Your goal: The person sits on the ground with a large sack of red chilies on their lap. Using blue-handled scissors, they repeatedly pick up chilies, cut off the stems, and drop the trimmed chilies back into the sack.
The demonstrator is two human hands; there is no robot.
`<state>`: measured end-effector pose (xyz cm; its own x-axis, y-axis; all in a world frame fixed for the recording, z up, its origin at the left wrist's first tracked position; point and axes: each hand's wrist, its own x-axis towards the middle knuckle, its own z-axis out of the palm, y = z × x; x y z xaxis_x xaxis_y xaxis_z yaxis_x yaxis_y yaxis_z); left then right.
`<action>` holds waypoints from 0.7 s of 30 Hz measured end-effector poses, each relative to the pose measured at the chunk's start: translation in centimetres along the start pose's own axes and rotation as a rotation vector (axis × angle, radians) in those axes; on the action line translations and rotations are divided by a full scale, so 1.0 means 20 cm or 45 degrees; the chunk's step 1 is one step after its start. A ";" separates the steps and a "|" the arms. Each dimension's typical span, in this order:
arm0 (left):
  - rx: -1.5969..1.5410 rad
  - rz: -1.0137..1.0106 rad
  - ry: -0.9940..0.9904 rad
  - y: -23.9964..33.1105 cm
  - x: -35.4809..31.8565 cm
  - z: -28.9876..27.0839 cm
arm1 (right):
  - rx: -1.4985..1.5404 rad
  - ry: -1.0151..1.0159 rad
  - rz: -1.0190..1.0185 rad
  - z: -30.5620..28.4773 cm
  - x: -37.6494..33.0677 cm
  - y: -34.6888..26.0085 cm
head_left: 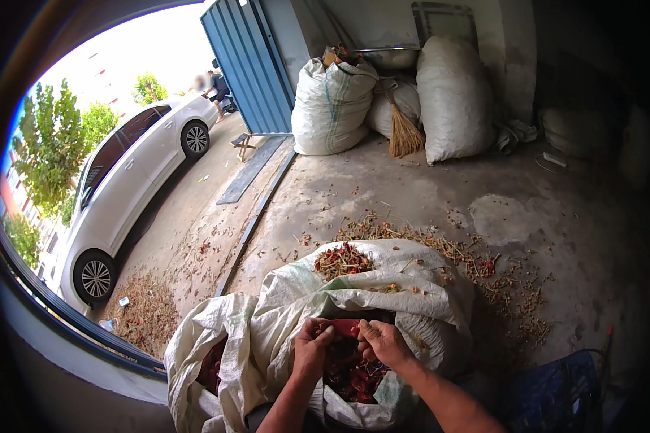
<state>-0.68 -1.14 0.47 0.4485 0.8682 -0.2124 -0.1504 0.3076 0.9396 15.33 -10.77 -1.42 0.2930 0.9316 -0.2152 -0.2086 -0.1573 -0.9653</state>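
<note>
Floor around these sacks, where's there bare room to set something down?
Barest: the pale floor patch between stem litter and the tall back sack, and paving between the white car and grey board. Crowded: the litter, and the open sack under the left hand and right hand.

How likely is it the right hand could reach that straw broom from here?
Probably not: the broom leans against a white sack at the back, with the nearer sack and littered floor between, and the right hand seems busy with something red.
</note>
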 end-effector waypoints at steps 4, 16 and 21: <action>0.207 0.096 -0.020 -0.05 0.03 -0.04 | -0.334 0.146 -0.157 -0.02 0.01 -0.02; 1.657 1.010 -0.311 0.08 -0.04 0.04 | -0.786 0.035 -0.336 -0.04 -0.01 -0.07; 1.840 1.071 -0.239 0.07 -0.05 0.09 | -0.775 0.021 -0.314 -0.03 0.02 -0.02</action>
<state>0.15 -2.33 2.52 0.7769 0.5062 0.3745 0.4416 -0.8620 0.2491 16.17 -10.61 -1.12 0.2800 0.9597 0.0255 0.4304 -0.1018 -0.8969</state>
